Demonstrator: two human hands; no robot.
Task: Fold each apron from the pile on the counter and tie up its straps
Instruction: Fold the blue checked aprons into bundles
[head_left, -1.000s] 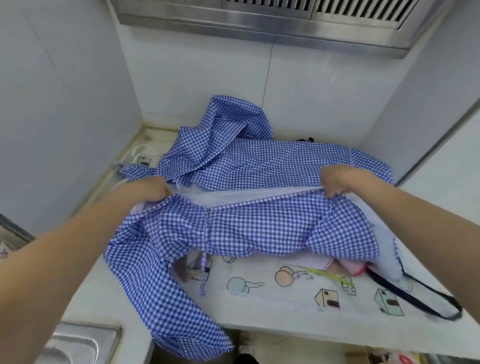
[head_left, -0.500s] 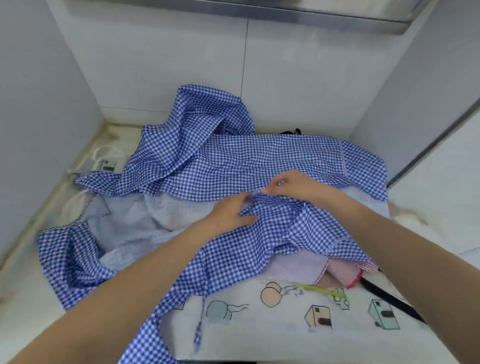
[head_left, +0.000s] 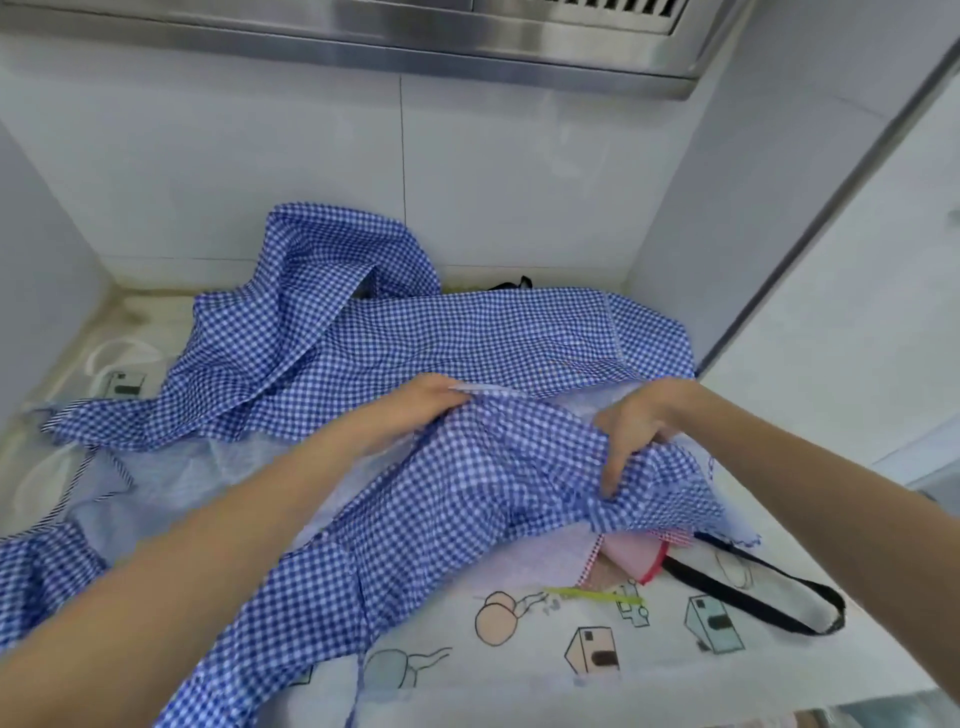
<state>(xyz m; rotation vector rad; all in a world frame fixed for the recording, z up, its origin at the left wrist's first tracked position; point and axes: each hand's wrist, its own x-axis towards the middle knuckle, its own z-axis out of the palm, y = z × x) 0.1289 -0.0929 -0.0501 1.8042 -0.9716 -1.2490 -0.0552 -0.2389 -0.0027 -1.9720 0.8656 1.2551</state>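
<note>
1. Step in hand, as far as I can judge: mid-fold on the blue gingham apron (head_left: 467, 343). It's spread across the counter (head_left: 810, 561) on top of the pile, with its near edge pulled up and bunched toward the middle.

2. Left hand (head_left: 431, 400) pinches the raised hem near the centre of the cloth, fingers curled into the fabric. Right hand (head_left: 631, 434) sits a bit to its right and grips a gathered wad of the same gingham, thumb pointing down over it. The two hands are close together but not touching.

3. Next move, my guess: flatten that bunched flap so the fold lies straight, then go find the straps. One thin gingham strap (head_left: 358, 660) hangs over the front edge, so it'll need pulling back up before any tying. The left side of the apron droops off the counter too, which could drag the fold crooked.

4. Counts: two hands, one gingham apron on top. Under it I see one cartoon-print apron (head_left: 545, 649), one pink-red piece (head_left: 628, 558) poking out, and one black strap (head_left: 753, 597) looped on the right. Can't tell how many more are buried.

5. Nothing looks tied yet.
</note>
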